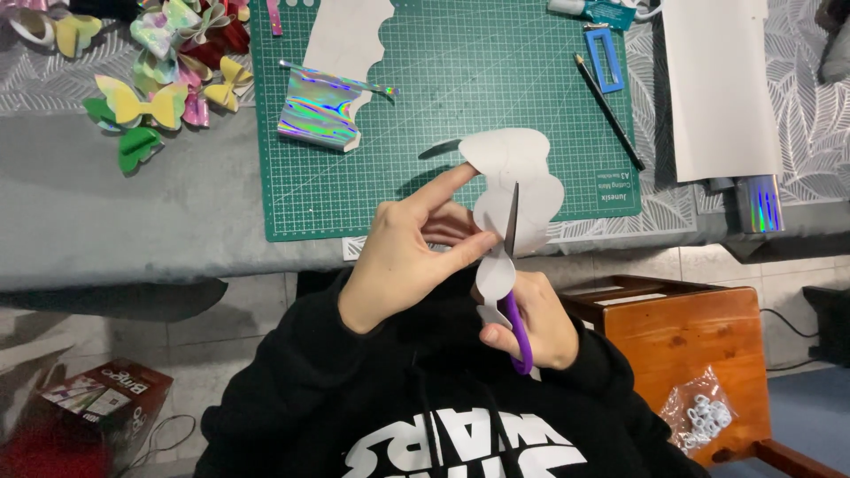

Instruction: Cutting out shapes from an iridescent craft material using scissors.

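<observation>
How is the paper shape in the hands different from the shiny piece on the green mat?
The white paper shape is plain and matt; the shiny piece shows rainbow colours. The paper shape is held up by the left hand; the shiny piece lies alone on the mat. Both have scalloped edges.

Dark red box [104, 394] on floor; clear bag [701, 414], perhaps rings.

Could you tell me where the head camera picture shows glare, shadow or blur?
In the head view, the holographic sheet on the cutting mat throws rainbow glare; the left hand and white paper cast a soft shadow onto the mat; the red box at the lower left corner is blurred; the scissors in the right hand look sharp.
</observation>
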